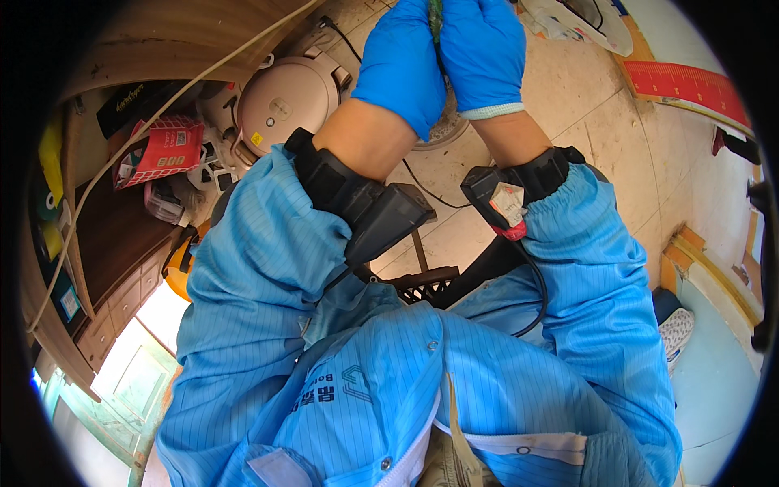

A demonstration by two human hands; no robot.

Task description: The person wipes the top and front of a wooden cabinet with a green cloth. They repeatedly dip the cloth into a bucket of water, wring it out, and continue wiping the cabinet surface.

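Head view: a narrow, textured green piece (436, 18), cut off by the picture's upper edge, shows at the far end between the blue-gloved left hand (399, 71) and right hand (488, 63). Both forearms reach far and converge, bringing the hands side by side above a round vessel (445, 143). Fingertips are out of sight, so I cannot tell whether either grip is clamped on the piece.
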